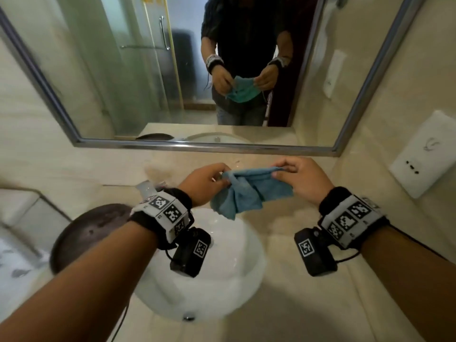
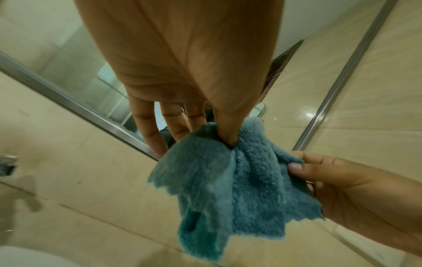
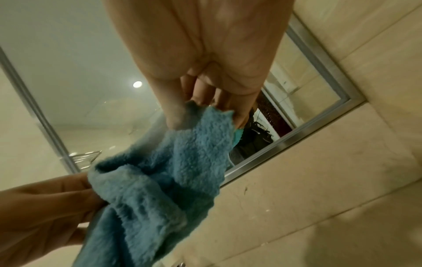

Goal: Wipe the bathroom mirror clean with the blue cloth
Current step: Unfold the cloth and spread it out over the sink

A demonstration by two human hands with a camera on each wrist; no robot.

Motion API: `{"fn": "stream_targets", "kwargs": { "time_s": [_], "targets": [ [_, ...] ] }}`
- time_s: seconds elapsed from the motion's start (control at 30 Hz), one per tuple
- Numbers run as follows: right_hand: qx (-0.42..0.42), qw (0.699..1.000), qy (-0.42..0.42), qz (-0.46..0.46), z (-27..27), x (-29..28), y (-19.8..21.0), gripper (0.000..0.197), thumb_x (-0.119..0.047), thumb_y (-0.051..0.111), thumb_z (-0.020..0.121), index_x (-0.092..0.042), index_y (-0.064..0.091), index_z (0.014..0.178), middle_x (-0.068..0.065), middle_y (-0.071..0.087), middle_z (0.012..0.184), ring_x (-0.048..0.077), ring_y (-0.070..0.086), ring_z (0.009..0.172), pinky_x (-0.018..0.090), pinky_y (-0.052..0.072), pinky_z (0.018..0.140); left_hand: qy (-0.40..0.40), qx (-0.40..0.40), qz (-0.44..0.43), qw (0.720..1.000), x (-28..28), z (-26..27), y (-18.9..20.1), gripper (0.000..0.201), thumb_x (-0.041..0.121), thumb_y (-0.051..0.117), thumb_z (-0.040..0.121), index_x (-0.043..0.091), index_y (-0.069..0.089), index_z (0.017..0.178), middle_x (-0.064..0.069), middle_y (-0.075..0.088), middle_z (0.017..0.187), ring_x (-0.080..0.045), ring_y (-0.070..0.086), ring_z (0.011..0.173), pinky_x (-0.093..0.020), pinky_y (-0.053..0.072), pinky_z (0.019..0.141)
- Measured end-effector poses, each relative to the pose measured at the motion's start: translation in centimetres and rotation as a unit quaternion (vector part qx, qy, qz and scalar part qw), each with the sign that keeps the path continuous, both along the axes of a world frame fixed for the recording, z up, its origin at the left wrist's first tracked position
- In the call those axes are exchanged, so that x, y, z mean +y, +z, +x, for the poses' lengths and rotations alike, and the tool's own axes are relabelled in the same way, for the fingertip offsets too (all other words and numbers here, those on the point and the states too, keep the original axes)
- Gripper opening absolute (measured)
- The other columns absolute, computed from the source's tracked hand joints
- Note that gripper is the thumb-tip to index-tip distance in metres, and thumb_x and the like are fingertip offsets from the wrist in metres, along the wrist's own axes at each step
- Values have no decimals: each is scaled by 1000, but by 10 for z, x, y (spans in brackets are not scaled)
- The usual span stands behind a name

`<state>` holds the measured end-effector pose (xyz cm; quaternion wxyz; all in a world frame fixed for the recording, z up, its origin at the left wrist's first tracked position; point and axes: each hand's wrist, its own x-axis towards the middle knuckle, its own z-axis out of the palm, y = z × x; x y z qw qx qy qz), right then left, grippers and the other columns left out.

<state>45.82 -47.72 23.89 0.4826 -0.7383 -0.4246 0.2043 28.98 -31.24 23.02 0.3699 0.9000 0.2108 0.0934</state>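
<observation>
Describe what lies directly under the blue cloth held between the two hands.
Under the blue cloth, pinched by the left hand and right hand, lie the beige counter and the white basin's rim. The cloth covers the counter behind it.

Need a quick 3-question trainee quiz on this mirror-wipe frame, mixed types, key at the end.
1. True or false: the blue cloth is already pressed against the mirror.
2. Multiple choice: what holds the cloth? A) the left hand only B) the right hand only C) both hands, each pinching an end D) nothing, it lies in the sink
3. Fill in: the cloth hangs in the air in front of the mirror, above the white ____.

Key
1. False: it is held clear of the glass, not yet touching it.
2. C
3. sink
</observation>
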Motion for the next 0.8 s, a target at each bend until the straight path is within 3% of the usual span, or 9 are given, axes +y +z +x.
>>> {"fn": "stream_targets", "kwargs": {
  "time_s": [0.07,0.2,0.27,0.33,0.4,0.53,0.63,0.7,0.8],
  "targets": [
    [-6,1000,22,6,-15,4,-6,16,-2,59,89,-16,60,82,4,64,83,3,58,72,14,44,68,18,11,-2,1000,-3,-20,-5,8,15,53,94,22,58,95,-1,59,93,-17,52,83,-32,45,80],
    [-15,998,66,-16,-49,18,-8,15,-7,48,96,-19,50,87,1,58,83,16,54,77,23,44,68,36,40,-35,998,-5,-54,-8,18,11,60,88,28,56,91,5,63,97,-16,59,89,-37,50,90],
    [-40,995,83,-28,-66,26,-4,9,-9,47,96,-16,51,93,9,60,89,24,57,80,28,48,70,25,55,-79,995,-7,-68,-6,22,20,66,83,34,54,95,10,61,104,-14,59,102,-35,48,94],
    [-60,992,104,-34,-85,36,2,13,-12,48,95,-23,53,91,7,62,91,26,58,84,34,49,72,27,56,-115,991,-7,-81,-4,32,39,69,77,38,52,103,8,58,116,-13,56,111,-36,46,98],
    [-82,988,124,-32,-104,47,9,17,-13,48,95,-27,53,88,-1,60,86,17,57,82,27,44,70,30,50,-114,992,-3,-93,-4,44,46,70,78,32,52,116,6,56,123,-12,54,114,-36,45,99],
    [-84,984,154,-13,-141,73,26,11,-12,45,97,-19,53,97,-5,58,84,-2,54,73,11,41,65,27,71,-107,991,14,-122,-13,66,40,72,79,25,40,135,-2,54,129,-16,51,119,-38,43,103],
    [-97,983,159,-13,-165,93,37,11,-16,45,97,-23,53,99,-7,57,91,2,55,84,15,43,73,7,89,-123,988,35,-154,-25,87,56,69,62,26,39,138,-1,58,127,-16,54,117,-41,44,103],
    [-115,980,162,-19,-182,108,42,9,-17,47,97,-21,55,100,-8,57,93,3,53,86,13,41,75,-2,112,-110,988,56,-174,-33,79,60,59,60,26,50,130,3,63,121,-14,58,112,-41,45,101],
    [-183,973,130,-60,-203,126,42,9,-25,51,95,-21,58,100,-7,60,97,6,55,88,19,40,77,26,116,-88,989,83,-204,-29,52,48,58,74,19,58,118,-1,64,115,-19,59,106,-42,45,99]
  ]
}}
